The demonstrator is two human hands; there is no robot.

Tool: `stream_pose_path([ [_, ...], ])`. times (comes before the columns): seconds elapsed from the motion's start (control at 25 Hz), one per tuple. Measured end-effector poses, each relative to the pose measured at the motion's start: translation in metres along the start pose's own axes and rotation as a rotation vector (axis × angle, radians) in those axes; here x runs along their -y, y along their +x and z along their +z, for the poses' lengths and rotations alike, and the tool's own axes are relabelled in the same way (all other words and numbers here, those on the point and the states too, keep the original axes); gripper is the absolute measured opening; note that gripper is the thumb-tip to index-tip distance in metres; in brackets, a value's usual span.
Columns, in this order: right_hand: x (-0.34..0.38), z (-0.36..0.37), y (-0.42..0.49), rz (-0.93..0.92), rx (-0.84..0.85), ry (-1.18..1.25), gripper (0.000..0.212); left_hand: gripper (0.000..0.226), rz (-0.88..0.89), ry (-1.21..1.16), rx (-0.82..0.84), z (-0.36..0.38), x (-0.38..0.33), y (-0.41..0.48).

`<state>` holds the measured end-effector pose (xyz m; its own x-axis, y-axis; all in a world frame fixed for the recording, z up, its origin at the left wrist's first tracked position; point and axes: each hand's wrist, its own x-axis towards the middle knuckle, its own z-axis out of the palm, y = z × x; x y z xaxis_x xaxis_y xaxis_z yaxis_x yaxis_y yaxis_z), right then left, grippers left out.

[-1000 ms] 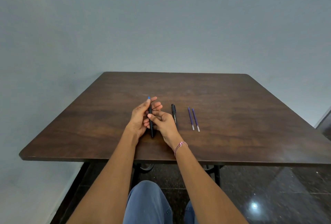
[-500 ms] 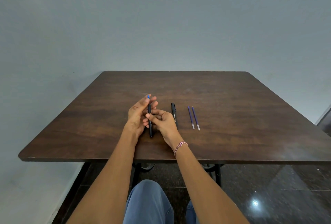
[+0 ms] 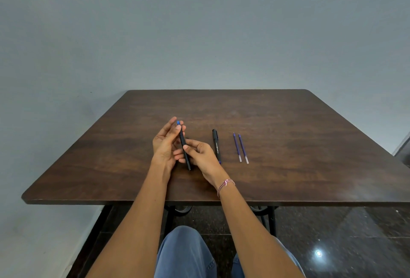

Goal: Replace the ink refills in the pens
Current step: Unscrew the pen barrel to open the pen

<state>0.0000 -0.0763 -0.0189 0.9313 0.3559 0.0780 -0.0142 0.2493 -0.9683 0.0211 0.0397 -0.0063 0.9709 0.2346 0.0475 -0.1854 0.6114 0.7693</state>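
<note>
A black pen with a blue end [image 3: 184, 144] is held just above the dark wooden table [image 3: 288, 144], pointing away from me. My left hand [image 3: 165, 144] pinches its far part near the blue end, and my right hand [image 3: 203, 153] grips its near half. A second black pen [image 3: 216, 145] lies on the table just right of my right hand. Two thin blue ink refills [image 3: 240, 150] lie side by side further right, untouched.
The table stands against a plain grey wall [image 3: 199, 33]. My knees in blue jeans [image 3: 184, 253] show below the near table edge, over a dark glossy floor [image 3: 332, 244]. Black metal table legs [image 3: 271, 217] stand beneath.
Both hands have lifted the pen slightly and tilted its blue end a little to the left. The second pen and the refills have not moved.
</note>
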Motion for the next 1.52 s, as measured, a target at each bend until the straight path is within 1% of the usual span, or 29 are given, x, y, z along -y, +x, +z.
stream_pose_path([
  [0.08,0.001,-0.001,0.001,0.008,0.011,0.019,0.029,0.032,0.023,0.015,-0.013,0.002,0.0,0.001],
  [0.16,0.0,-0.001,0.003,-0.002,-0.004,0.031,0.029,0.031,0.011,0.004,0.011,0.003,0.0,0.002],
  [0.28,-0.002,-0.002,0.005,-0.02,-0.053,0.009,0.031,0.027,-0.111,-0.054,0.12,0.004,-0.004,0.001],
  [0.36,-0.002,-0.003,0.006,-0.023,-0.077,-0.004,0.03,0.033,-0.191,-0.081,0.157,0.006,-0.005,-0.001],
  [0.4,-0.004,-0.003,0.006,-0.023,-0.079,-0.001,0.029,0.034,-0.202,-0.068,0.152,0.006,-0.005,-0.002],
  [0.6,-0.007,-0.003,0.008,-0.037,-0.078,0.008,0.027,0.026,-0.104,-0.016,0.118,0.001,-0.001,-0.001],
  [0.76,-0.009,-0.003,0.009,-0.026,-0.079,-0.027,0.032,0.032,-0.051,0.057,0.091,0.001,0.0,0.0],
  [0.84,-0.011,-0.003,0.01,-0.025,-0.083,-0.04,0.033,0.027,-0.053,0.064,0.081,0.001,0.001,0.001],
  [0.92,-0.012,-0.003,0.011,-0.029,-0.09,-0.039,0.033,0.02,-0.093,0.002,0.087,0.001,0.0,0.002],
  [1.04,-0.013,-0.003,0.012,-0.035,-0.103,-0.013,0.03,0.029,-0.139,-0.054,0.104,0.0,-0.002,0.002],
  [1.28,-0.01,-0.003,0.009,-0.033,-0.097,0.015,0.03,0.029,-0.086,0.01,0.071,0.002,-0.002,-0.002],
  [1.44,-0.006,-0.002,0.006,-0.042,-0.086,0.015,0.03,0.037,-0.044,0.041,0.081,0.002,-0.002,0.0],
  [1.52,-0.005,-0.001,0.005,-0.044,-0.087,0.015,0.03,0.032,-0.043,0.009,0.09,0.001,0.0,0.002],
])
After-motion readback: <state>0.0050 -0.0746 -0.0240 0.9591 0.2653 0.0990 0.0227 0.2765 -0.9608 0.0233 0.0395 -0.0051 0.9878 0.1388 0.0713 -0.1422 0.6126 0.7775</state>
